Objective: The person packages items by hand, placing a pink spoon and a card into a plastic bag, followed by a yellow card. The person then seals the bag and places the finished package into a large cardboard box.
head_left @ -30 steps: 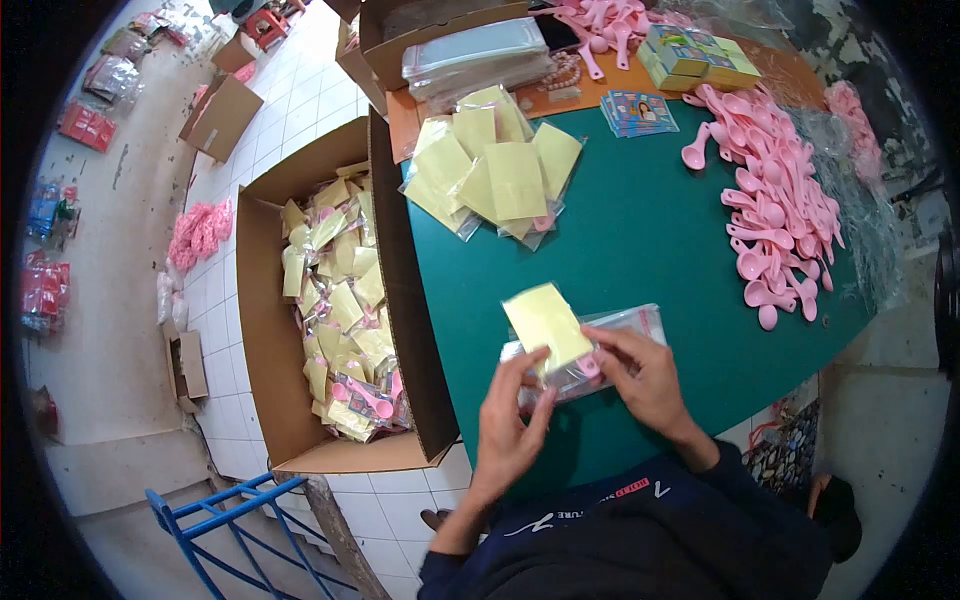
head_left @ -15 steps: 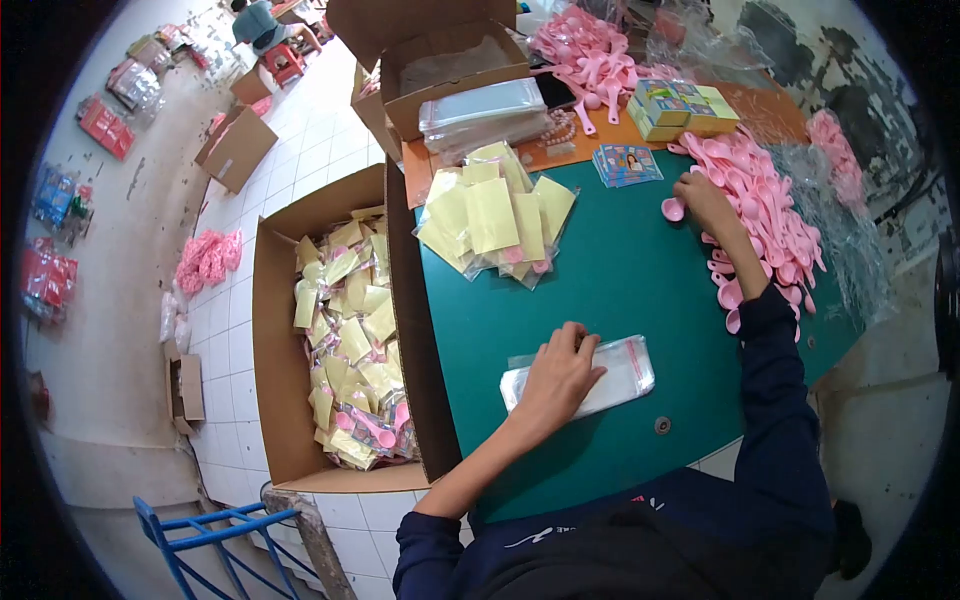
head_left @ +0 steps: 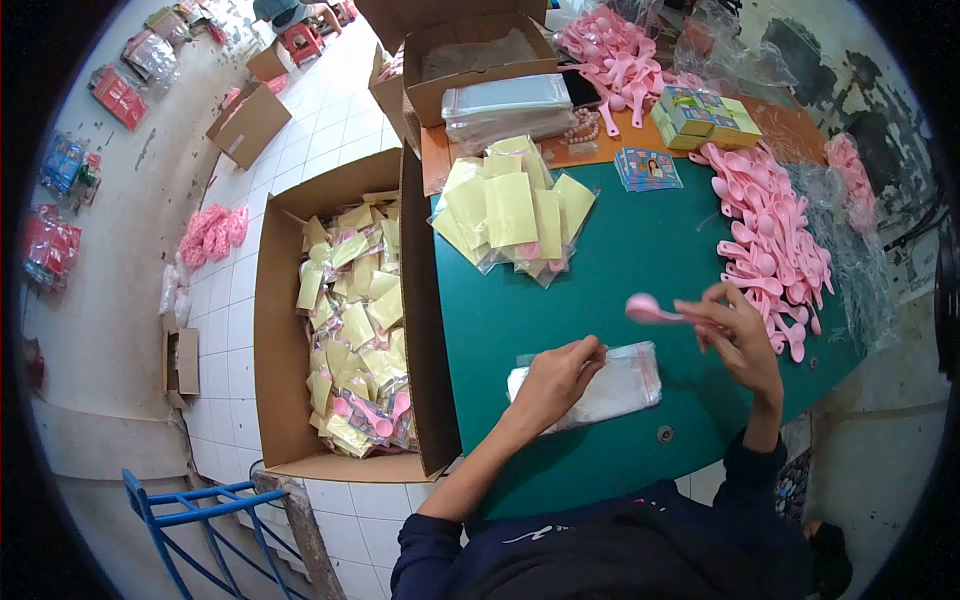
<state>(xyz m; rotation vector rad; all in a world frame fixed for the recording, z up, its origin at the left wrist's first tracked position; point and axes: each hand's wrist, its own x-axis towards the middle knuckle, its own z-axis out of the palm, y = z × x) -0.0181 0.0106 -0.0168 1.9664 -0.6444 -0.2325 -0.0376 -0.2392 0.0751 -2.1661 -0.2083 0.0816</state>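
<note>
My right hand is closed on the handle of a pink measuring spoon, its bowl pointing left above the green tabletop. The spoon is slightly blurred. My left hand rests over a stack of clear plastic bags, thumb and fingers pressed together near the stack's upper edge; what lies between the fingertips is hidden. To the right of my right hand spreads a pile of loose pink spoons. Small printed cards lie beyond, near the table's far edge.
Filled packets with yellow cards lie at the table's far left. A large carton of similar packets stands left of the table. At the back are more bags, stacked cards and pink spoons. A blue metal frame stands lower left.
My right hand has lifted a pink spoon from the pile and brought it toward me, near the bags. My left hand stays at the bags, its fingers now pinched together. The view has shifted slightly.
</note>
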